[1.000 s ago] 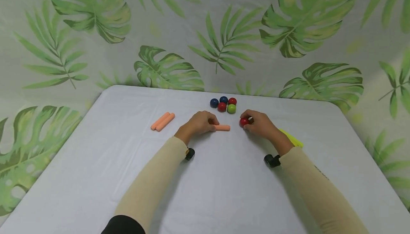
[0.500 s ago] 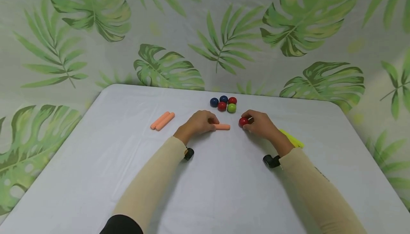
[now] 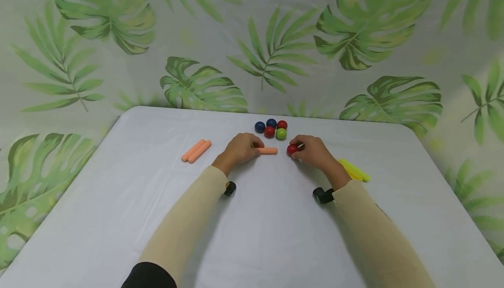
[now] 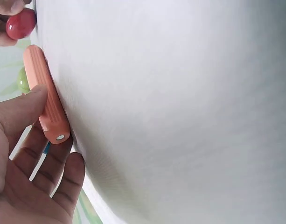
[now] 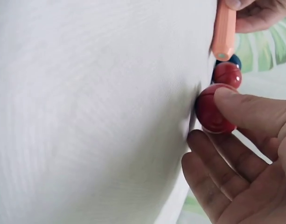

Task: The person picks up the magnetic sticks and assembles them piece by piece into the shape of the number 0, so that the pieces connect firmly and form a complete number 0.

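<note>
My left hand [image 3: 241, 147] pinches an orange ribbed stick [image 3: 268, 151] that lies sideways close over the white table. In the left wrist view the thumb presses the stick [image 4: 45, 95], and a small round pale spot shows on its near end. Just to the right, my right hand [image 3: 313, 151] holds a glossy red ball [image 3: 292, 149] between thumb and fingers. The right wrist view shows this ball [image 5: 210, 109] low by the tabletop, its other fingers loosely bent below. A small gap separates stick and ball.
Behind the hands sit two blue balls [image 3: 260, 127], two red balls [image 3: 269, 132] and a green ball [image 3: 281, 134] in a cluster. Two orange sticks [image 3: 200, 151] lie at left. Yellow sticks [image 3: 354, 170] lie partly behind the right wrist. A leaf-patterned cloth hangs beyond the table [image 3: 252, 235].
The whole head view has shifted slightly left. Both hands keep their hold, and the stick and the red ball have moved a little away from me, toward the cluster.
</note>
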`<move>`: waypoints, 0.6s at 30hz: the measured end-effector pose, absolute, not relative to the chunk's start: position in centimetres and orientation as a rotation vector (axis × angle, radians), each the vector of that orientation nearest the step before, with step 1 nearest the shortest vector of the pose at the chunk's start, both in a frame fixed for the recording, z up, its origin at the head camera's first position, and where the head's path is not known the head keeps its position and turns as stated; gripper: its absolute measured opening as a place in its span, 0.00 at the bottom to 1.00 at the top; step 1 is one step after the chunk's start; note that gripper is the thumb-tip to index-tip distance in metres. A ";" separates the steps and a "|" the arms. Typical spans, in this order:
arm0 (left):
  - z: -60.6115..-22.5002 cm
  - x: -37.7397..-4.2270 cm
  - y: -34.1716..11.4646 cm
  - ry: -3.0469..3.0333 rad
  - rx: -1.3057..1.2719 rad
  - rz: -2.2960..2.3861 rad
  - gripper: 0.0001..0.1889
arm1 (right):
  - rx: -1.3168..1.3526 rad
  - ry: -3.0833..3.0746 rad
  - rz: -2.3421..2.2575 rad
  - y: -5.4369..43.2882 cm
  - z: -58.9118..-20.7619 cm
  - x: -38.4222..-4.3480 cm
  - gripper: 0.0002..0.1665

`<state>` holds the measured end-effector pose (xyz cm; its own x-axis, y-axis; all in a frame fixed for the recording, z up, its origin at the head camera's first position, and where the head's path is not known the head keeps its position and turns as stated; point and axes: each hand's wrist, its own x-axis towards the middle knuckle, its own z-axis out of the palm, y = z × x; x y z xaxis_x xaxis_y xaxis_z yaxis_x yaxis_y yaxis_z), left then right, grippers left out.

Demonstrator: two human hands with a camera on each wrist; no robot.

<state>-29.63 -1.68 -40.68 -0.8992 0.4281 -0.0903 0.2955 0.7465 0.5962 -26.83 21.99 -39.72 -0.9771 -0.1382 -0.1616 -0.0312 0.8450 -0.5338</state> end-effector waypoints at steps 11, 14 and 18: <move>-40.6 -30.7 -1.5 2.696 0.493 1.000 0.13 | -0.055 2.795 -0.921 22.3 -39.7 -27.0 0.23; -40.8 -30.4 -1.6 2.681 0.461 1.017 0.13 | -0.066 2.790 -0.930 22.4 -39.9 -26.9 0.23; -40.7 -30.1 -1.9 2.682 0.463 0.996 0.13 | -0.070 2.779 -0.958 22.5 -40.3 -26.8 0.24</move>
